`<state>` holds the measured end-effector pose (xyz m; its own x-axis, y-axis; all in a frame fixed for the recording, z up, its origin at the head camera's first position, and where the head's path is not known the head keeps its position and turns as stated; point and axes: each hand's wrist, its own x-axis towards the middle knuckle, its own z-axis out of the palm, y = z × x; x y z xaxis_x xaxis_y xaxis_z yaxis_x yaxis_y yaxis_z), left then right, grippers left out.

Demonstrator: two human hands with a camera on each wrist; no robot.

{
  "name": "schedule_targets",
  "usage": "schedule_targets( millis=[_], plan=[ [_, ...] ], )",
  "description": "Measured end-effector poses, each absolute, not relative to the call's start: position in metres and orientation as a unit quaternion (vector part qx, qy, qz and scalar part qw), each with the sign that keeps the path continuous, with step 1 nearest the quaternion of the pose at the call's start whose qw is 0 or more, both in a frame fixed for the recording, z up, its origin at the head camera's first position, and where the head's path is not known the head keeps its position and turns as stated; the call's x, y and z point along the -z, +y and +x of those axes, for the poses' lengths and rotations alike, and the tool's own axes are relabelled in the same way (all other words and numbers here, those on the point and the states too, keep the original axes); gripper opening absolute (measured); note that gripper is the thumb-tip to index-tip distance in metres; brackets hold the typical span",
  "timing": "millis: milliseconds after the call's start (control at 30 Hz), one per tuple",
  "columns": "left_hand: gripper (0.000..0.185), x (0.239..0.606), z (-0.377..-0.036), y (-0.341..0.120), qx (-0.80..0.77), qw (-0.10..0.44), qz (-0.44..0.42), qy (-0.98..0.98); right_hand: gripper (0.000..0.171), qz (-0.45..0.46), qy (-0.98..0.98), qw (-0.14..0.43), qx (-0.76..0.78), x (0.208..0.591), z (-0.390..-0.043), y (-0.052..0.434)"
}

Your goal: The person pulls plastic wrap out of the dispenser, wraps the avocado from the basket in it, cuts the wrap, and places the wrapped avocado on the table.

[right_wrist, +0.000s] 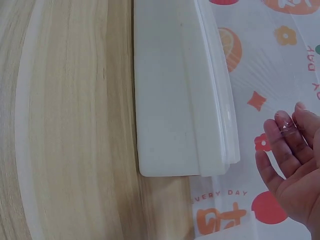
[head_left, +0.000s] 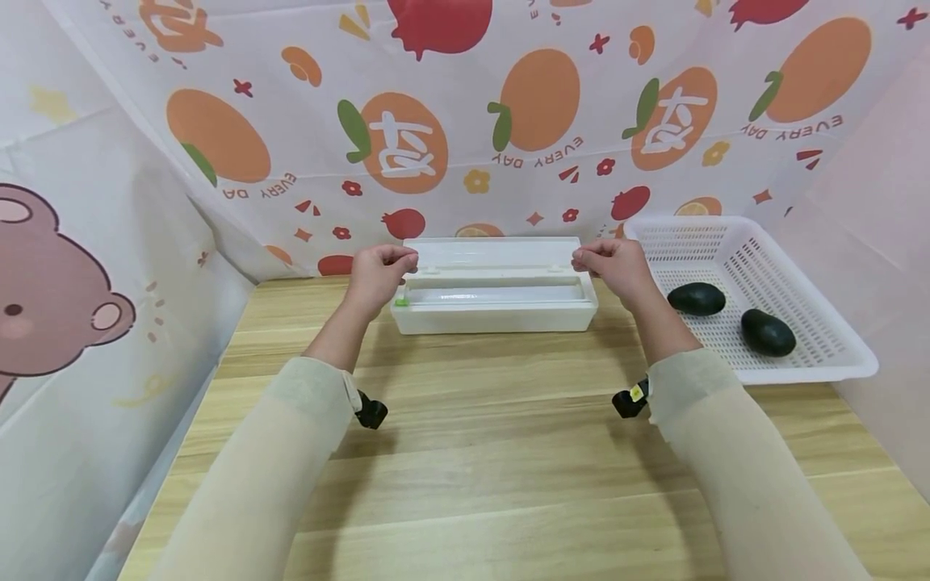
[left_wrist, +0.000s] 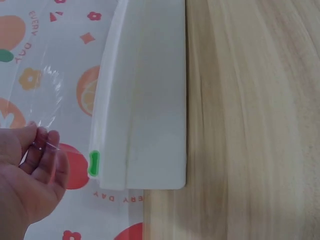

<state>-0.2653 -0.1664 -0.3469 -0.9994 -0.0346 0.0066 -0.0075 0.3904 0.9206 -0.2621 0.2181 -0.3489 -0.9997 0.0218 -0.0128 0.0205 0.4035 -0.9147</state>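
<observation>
A white plastic cling film dispenser [head_left: 494, 321] stands at the table's back edge, its lid [head_left: 501, 251] raised. Inside lies a pale roll [head_left: 501, 295], and a green slider [left_wrist: 93, 163] sits at the left end. My left hand [head_left: 374, 276] pinches one corner of clear cling film [left_wrist: 52, 95] between thumb and fingers, above the dispenser's left end. At the right end, my right hand [head_left: 616, 265] pinches the film's other corner; a shiny bit shows at its fingertips [right_wrist: 285, 125]. The transparent sheet spans between both hands and is hard to make out in the head view.
A white perforated basket [head_left: 821, 378] with two dark green avocados [head_left: 696, 298] stands at the right. A printed fruit cloth [head_left: 465, 161] hangs right behind the dispenser. Small black cameras [head_left: 371, 411] sit at both wrists, over the wooden table [head_left: 501, 452].
</observation>
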Motion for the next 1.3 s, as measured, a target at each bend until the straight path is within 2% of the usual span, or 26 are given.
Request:
schedule_targets(
  millis=[133,367,700,933,1100,1300],
  plan=[
    [0.025,0.344,-0.263,-0.163,0.568,0.005,0.018,-0.823,0.033,-0.014,-0.843,0.006,-0.538,0.348,-0.263,0.218],
    [0.025,0.342,-0.260,-0.163,0.619,-0.065,0.034,-0.782,0.035,-0.010,-0.846,0.002,-0.533,0.344,-0.262,0.217],
    [0.029,0.338,-0.262,-0.166,0.598,-0.068,0.021,-0.798,0.031,-0.005,-0.849,0.004,-0.529,0.342,-0.262,0.218],
    [0.032,0.337,-0.262,-0.167,0.567,-0.033,0.013,-0.823,0.032,0.002,-0.850,0.006,-0.526,0.339,-0.262,0.219],
    [0.027,0.335,-0.265,-0.168,0.556,0.013,0.010,-0.831,0.030,-0.002,-0.845,0.006,-0.534,0.336,-0.265,0.220],
    [0.025,0.332,-0.269,-0.166,0.560,0.042,0.008,-0.827,0.037,-0.013,-0.844,0.003,-0.536,0.331,-0.266,0.220]
  ],
)
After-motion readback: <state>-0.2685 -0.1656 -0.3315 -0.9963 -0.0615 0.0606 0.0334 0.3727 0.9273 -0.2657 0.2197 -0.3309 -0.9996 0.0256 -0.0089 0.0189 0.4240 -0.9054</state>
